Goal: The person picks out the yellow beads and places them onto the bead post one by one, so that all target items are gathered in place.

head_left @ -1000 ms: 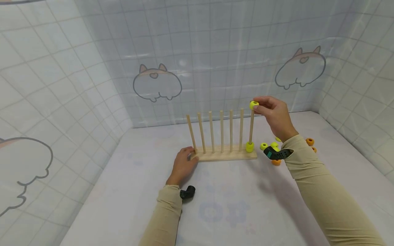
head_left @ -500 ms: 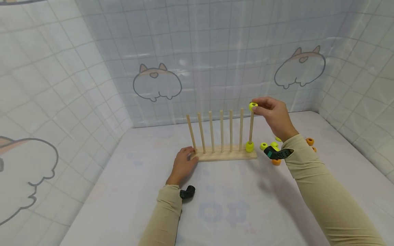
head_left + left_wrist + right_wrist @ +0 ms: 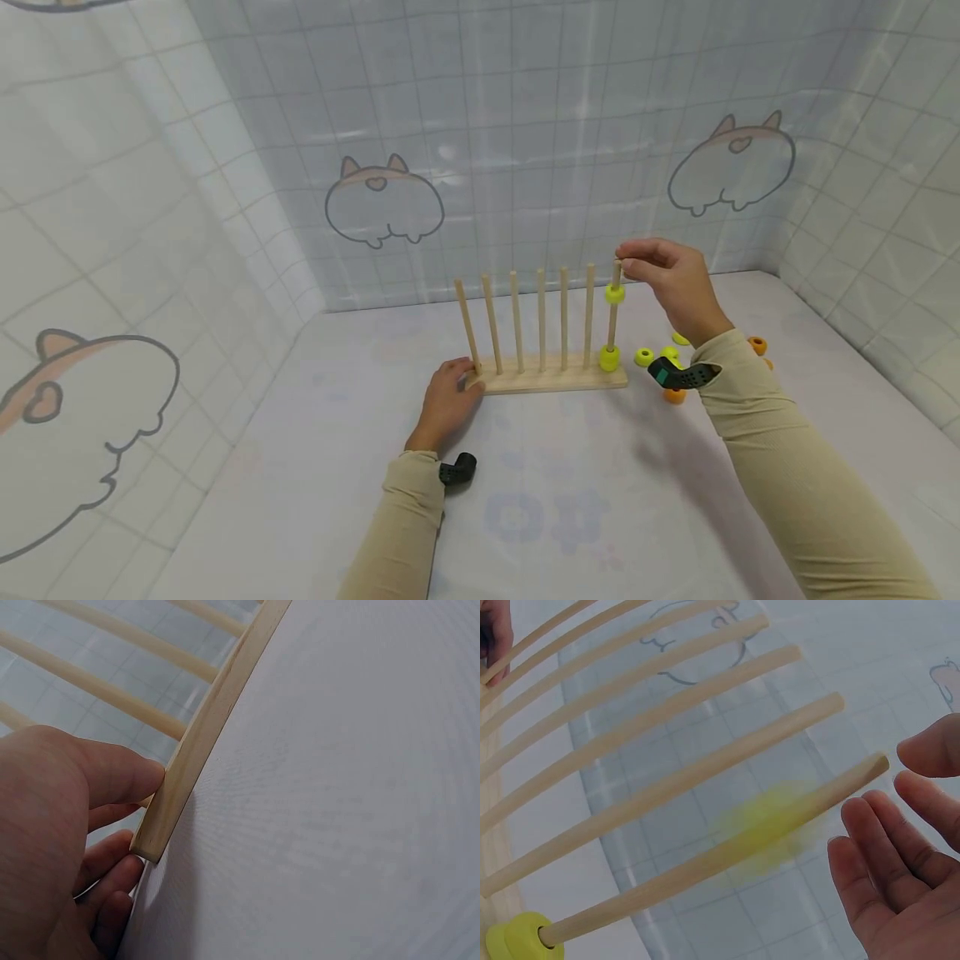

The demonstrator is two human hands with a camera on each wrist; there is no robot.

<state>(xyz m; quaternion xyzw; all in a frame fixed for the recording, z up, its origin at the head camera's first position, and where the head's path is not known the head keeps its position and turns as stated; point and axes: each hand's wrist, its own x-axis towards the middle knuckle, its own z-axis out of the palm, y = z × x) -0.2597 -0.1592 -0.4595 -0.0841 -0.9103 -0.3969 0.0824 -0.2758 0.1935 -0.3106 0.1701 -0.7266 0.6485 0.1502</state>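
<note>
A wooden peg rack [image 3: 547, 381] stands on the table with a row of upright pegs. My left hand [image 3: 442, 408] grips the left end of its base, and the left wrist view shows the thumb on one face with fingers round the end. On the rightmost peg, a yellow bead [image 3: 615, 293] is partway down, blurred in the right wrist view and touched by no finger. More yellow beads [image 3: 609, 359] sit stacked at that peg's foot. My right hand [image 3: 675, 287] is beside the peg's top, its fingers apart and holding nothing.
Right of the rack lie loose yellow beads [image 3: 643, 357], partly hidden by the right wrist's black strap [image 3: 682, 372]. Orange beads [image 3: 757, 345] lie farther right, with another orange bead [image 3: 674, 396] nearer. A tile-patterned sheet [image 3: 510, 150] hangs behind the table.
The yellow bead that my right hand pinched at the top of the rightmost peg has been let go and has slid down it. My left hand has stayed on the base.
</note>
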